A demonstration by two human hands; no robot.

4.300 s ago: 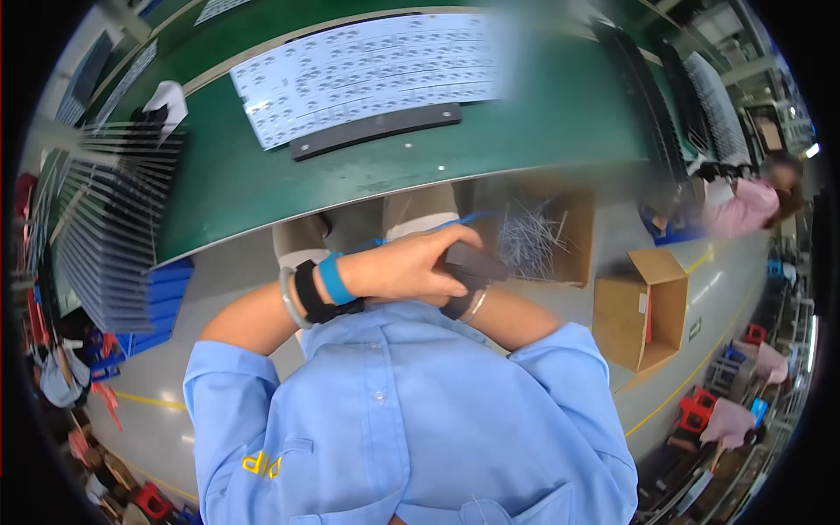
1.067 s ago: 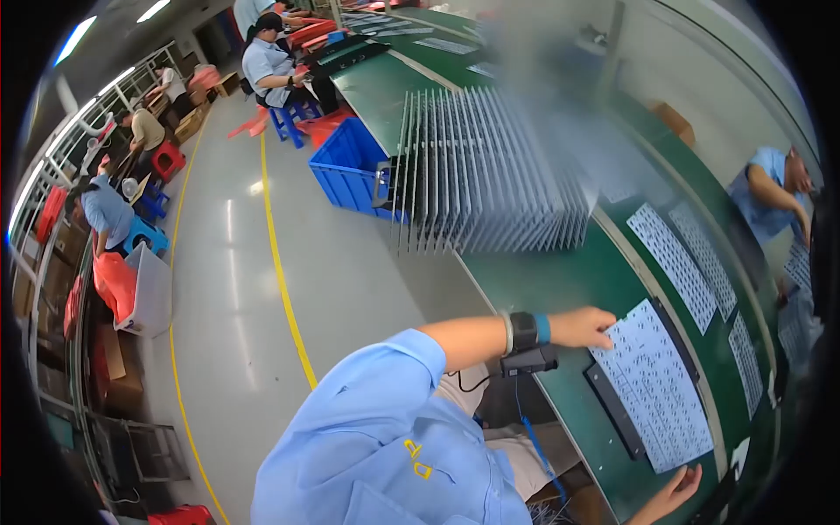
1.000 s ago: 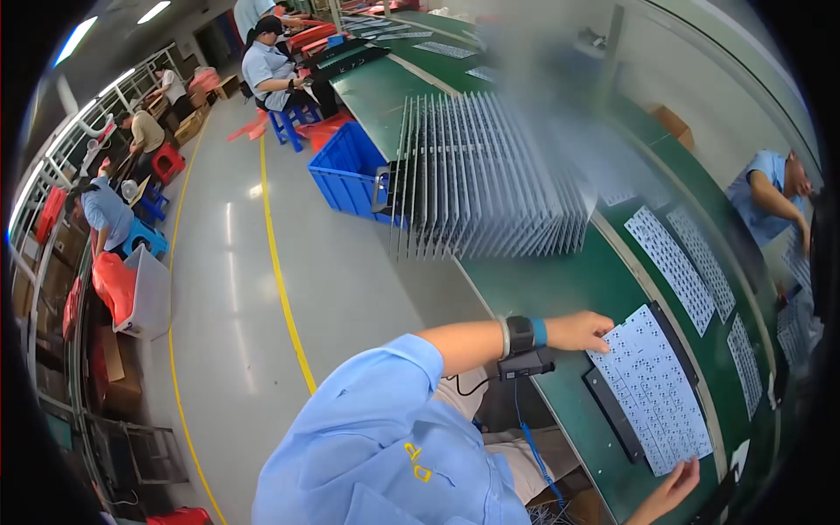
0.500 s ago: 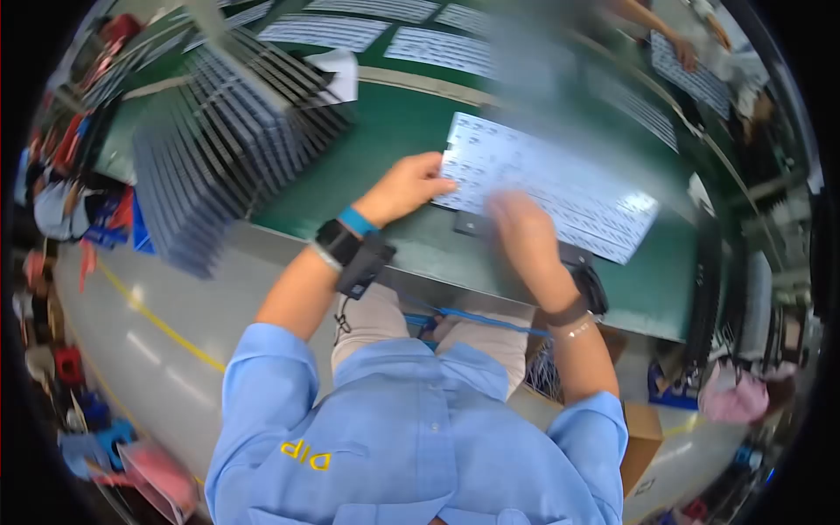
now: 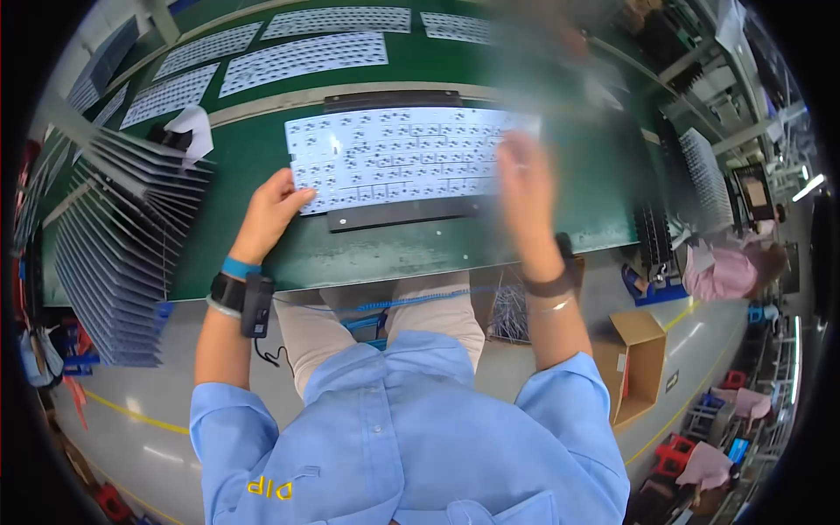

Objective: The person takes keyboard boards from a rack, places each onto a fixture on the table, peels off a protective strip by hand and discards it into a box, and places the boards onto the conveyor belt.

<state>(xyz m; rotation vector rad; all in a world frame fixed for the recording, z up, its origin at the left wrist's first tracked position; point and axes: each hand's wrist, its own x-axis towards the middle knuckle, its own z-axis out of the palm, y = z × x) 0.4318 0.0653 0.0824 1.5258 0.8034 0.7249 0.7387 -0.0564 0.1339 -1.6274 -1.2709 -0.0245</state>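
Observation:
A white keyboard circuit board [image 5: 394, 157], printed with rows of small dark marks, lies over a black fixture [image 5: 402, 213] whose edges show above and below it. My left hand [image 5: 276, 210] is closed on the board's lower left corner, thumb on top and fingers at the edge. My right hand [image 5: 527, 179] is at the board's right end, smeared by motion. Its fingers are too blurred to make out, and whether it touches the board cannot be told.
Several similar white boards [image 5: 302, 63] lie along the far side of the green bench [image 5: 254, 144]. A rack of upright grey panels [image 5: 118, 245] stands at the left. An open cardboard box [image 5: 634, 367] sits on the floor at the right. Something grey blurs the upper right.
My view has turned, so the board now looks nearly level and further left. My left hand stays at its left end. My right hand has gone from the lower edge to the right end.

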